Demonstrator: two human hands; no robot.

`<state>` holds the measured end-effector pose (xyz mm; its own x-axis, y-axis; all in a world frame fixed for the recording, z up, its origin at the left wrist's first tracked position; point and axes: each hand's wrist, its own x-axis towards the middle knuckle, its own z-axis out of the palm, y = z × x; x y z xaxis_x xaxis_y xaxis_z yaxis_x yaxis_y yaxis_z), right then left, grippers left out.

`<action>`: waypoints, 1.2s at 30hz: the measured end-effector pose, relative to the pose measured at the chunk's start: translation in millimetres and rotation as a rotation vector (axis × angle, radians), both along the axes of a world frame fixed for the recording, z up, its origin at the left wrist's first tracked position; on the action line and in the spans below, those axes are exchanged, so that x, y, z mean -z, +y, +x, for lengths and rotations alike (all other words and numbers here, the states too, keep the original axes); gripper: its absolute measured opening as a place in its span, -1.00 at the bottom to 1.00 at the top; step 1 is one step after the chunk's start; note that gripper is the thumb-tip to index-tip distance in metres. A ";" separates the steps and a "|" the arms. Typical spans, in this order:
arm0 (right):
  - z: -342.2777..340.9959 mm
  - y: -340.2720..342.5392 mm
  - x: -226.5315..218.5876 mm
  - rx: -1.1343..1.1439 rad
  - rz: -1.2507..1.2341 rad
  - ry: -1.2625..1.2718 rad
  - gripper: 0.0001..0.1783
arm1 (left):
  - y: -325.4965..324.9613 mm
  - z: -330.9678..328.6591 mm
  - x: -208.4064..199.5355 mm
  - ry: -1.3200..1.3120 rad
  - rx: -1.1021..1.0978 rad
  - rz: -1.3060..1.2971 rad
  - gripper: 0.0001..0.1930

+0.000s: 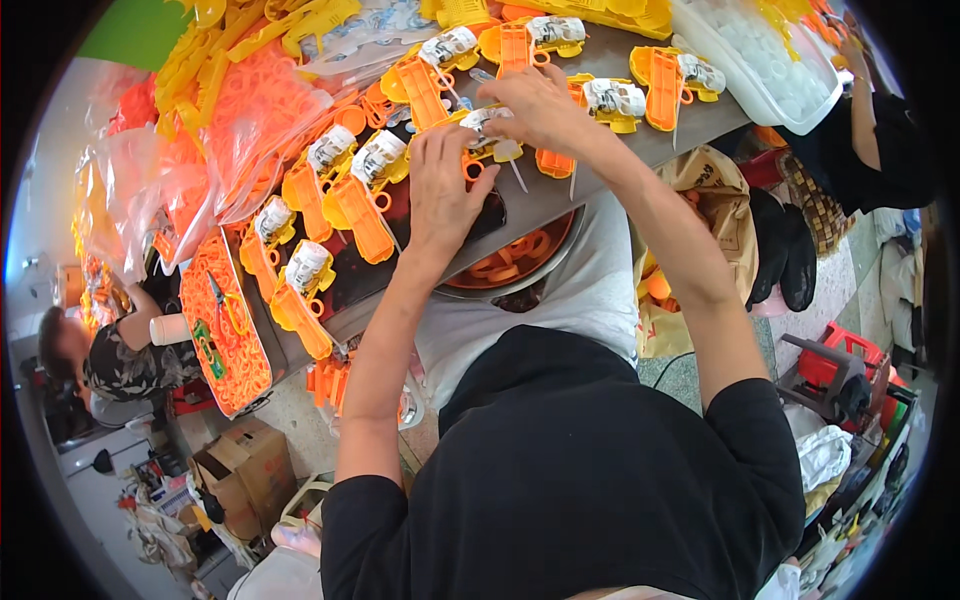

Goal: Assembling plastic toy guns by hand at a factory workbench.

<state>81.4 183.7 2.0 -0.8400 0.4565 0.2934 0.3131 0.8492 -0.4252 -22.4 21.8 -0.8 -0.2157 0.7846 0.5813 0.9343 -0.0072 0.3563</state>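
Note:
Yellow-and-orange plastic toy guns with white printed cylinders lie in rows along the table edge. My left hand (440, 185) is bent over the toy gun (487, 122) in front of me, its fingers on the orange part and its thumb by the orange ring. From the right, my right hand (548, 112) reaches over the same toy's white cylinder. Its fingers are bent; whatever lies between their tips is hidden. Another toy gun (357, 212) rests to the left of my left hand, and one more (612, 98) lies just right of my right hand.
Orange rings in clear bags (255, 130) and yellow parts (220, 60) heap at the far left. A tray (262, 365) holds orange pieces and scissors (232, 312). A white tub (815, 115) stands far right; a basin (560, 255) sits below the edge. Other people work at both sides.

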 end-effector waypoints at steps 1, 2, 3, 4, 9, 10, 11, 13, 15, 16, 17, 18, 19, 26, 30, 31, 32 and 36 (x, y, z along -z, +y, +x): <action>4.1 -6.9 0.0 0.031 0.085 0.191 -0.68 | 2.8 -2.8 5.7 0.011 0.033 -0.040 -0.50; 11.6 -15.4 -0.4 0.029 0.086 0.190 -0.68 | 2.0 -4.5 11.3 -0.032 0.021 -0.036 -0.52; 22.7 -33.0 -9.8 0.123 0.143 0.197 -0.69 | 1.8 -5.4 12.2 -0.033 0.016 -0.039 -0.52; 34.0 -48.9 -15.7 0.221 0.201 0.201 -0.70 | 2.0 -4.2 11.6 -0.039 0.021 -0.025 -0.52; 50.0 -84.1 14.5 0.246 0.228 0.192 -0.76 | 0.4 -0.2 5.8 -0.095 0.022 -0.038 -0.51; 48.1 -84.6 19.0 0.264 0.270 0.193 -0.78 | 0.0 -0.3 6.6 -0.106 0.021 -0.042 -0.51; 46.8 -84.7 22.0 0.282 0.312 0.195 -0.80 | 0.4 -0.5 6.8 -0.116 0.020 -0.045 -0.51; 47.9 -87.6 24.4 0.266 0.287 0.209 -0.83 | 0.3 0.9 7.3 -0.119 0.024 -0.033 -0.51; 50.1 -91.2 24.7 0.252 0.264 0.218 -0.85 | -0.8 1.5 6.6 -0.118 0.033 -0.031 -0.52; 51.5 -92.7 24.4 0.241 0.254 0.218 -0.84 | -1.1 1.4 7.0 -0.120 0.031 -0.030 -0.52; 52.7 -94.0 24.1 0.231 0.244 0.217 -0.84 | -1.5 1.0 7.6 -0.106 0.029 -0.031 -0.52; 53.2 -94.5 24.5 0.231 0.246 0.216 -0.84 | -1.3 0.2 7.6 -0.091 0.027 -0.032 -0.52; 53.6 -94.9 25.2 0.217 0.235 0.210 -0.84 | -1.2 0.0 7.5 -0.092 0.028 -0.030 -0.52; 63.2 -88.7 5.0 0.208 0.136 0.350 -0.82 | 2.7 -2.5 7.8 0.043 0.013 -0.068 -0.70; 129.4 -30.5 -27.1 0.394 0.184 0.434 -0.87 | 4.5 1.6 -8.2 0.080 0.068 -0.103 -0.76; 151.7 -11.1 -33.5 0.475 0.258 0.438 -0.88 | 6.4 3.6 -7.9 0.047 0.082 -0.090 -0.75; 164.3 2.2 -36.4 0.519 0.294 0.426 -0.88 | -2.9 7.4 -6.1 0.081 0.018 -0.062 -0.74; 229.8 75.1 -56.6 0.786 0.191 0.546 -0.85 | -30.0 9.6 6.0 0.242 -0.032 -0.304 -0.55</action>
<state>311.2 258.8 58.6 -0.0425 0.7326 0.6793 0.6207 0.5522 -0.5566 -12.8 -8.3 -6.8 -0.1279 0.9239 0.3606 0.9897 0.0955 0.1065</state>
